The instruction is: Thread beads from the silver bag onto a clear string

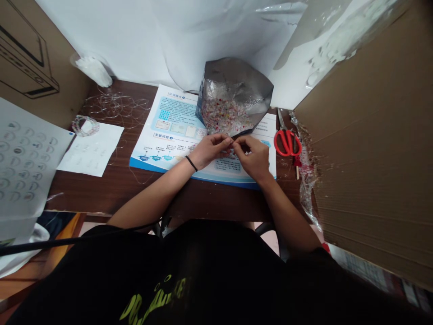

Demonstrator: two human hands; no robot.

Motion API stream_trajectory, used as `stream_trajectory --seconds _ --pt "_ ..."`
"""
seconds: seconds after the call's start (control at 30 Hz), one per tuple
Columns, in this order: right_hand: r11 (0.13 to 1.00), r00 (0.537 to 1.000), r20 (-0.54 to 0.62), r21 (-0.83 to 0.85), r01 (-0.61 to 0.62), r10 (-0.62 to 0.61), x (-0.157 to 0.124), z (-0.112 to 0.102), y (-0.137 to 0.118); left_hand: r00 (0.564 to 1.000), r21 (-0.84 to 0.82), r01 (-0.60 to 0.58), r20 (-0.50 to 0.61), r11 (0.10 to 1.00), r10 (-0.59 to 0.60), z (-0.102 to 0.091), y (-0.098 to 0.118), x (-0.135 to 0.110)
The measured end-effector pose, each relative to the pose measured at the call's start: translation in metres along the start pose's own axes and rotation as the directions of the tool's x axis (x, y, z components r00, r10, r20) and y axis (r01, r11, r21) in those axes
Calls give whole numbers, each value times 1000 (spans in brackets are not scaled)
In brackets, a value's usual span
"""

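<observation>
Between the fingertips of both hands sits a tiny item (232, 141), too small to make out, perhaps a bead on a fine strand. The left hand (210, 151) and the right hand (252, 158) meet over it, each in a narrow pinch, with thumb and forefinger closed and the other fingers curled in. A firm, narrow grip close to the tips, with the wrists resting low, seems the steadiest way to handle something this small.

Just ahead of the grip, a silver foil pouch (235, 92) stands open, full of multicoloured beads (223, 117). Directly beneath the grip lies a blue-and-white printed leaflet (169, 135), on a dark wooden table (216, 198). A black wristband (191, 163) circles the left wrist.

Beyond the right side of the grip lie red-handled scissors (287, 142), near a crumpled strip of clear plastic (306, 171). Well off to the left of the grip, a tangle of clear filament (115, 106) spreads across the table, and a beaded loop (85, 125) lies near a small white paper sheet (91, 149).
</observation>
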State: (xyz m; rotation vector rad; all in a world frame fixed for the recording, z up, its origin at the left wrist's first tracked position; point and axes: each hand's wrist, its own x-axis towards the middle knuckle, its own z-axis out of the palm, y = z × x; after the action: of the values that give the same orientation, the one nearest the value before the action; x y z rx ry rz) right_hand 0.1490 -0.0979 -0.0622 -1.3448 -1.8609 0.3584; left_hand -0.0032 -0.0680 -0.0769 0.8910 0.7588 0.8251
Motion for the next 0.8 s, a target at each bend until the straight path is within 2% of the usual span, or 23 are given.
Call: stream_trajectory --seconds 0.2,0.43,0.67,0.73,0.8 --pt "999 999 -32 -23 31 -32 -3 3 4 1000 12 12 -18 1000 -12 1 0 0" --pt "991 994 11 -71 113 -113 -1 2 8 998 9 19 -66 1000 -18 1 0 -1" --pt "982 989 15 -123 146 -146 1 3 9 976 157 -155 -126 975 176 2 2 0" --pt "979 988 59 -143 147 -140 2 4 12 950 176 -206 -199 963 240 0 6 1" --pt "971 985 110 -183 151 -133 2 4 14 898 207 -264 -303 942 318 -7 11 4"
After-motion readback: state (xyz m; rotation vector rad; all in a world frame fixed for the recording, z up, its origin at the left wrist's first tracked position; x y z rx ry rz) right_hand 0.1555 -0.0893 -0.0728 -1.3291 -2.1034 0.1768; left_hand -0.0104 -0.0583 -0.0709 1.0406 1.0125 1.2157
